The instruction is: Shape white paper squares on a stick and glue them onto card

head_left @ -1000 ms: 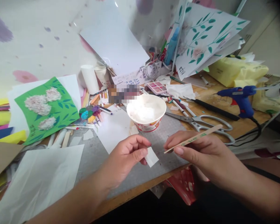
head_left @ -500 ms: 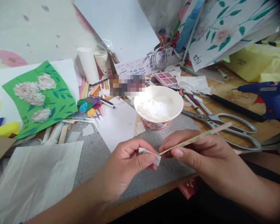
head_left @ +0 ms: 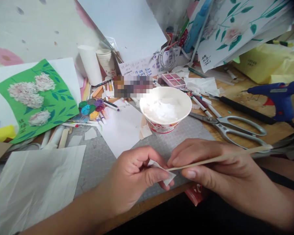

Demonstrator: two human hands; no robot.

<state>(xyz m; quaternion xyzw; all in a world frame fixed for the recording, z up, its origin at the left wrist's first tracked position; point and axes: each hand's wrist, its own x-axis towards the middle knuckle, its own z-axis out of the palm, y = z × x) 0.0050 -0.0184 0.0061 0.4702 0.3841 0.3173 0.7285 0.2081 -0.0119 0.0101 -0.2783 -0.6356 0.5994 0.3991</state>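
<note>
A: What does the head view show of the place?

B: A crowded craft table (head_left: 237,98), with a grey cutting mat (head_left: 100,160) at its near edge and painted sheets propped up at the back.

A: And the hands?

B: The left hand (head_left: 134,178) pinches a small white paper scrap (head_left: 171,177) between thumb and forefinger, with the other fingers curled in. The right hand (head_left: 210,163) is closed around a thin wooden stick (head_left: 235,156). The stick's tip touches the scrap, just over the table's near edge.

A: What could go wrong?

B: I'd say the scrap looks thin, so a hard push from the stick tip could tear or crumple it. The pinch holds only one corner, so the scrap could also slip free and drop past the edge.

A: Counts?

B: One scrap and one stick. One paper bowl (head_left: 165,109) of white bits stands just behind the hands. There is one pair of scissors (head_left: 235,127) and one blue glue gun (head_left: 279,98) to the right. One green card (head_left: 36,98) on the left bears three white flowers.
</note>
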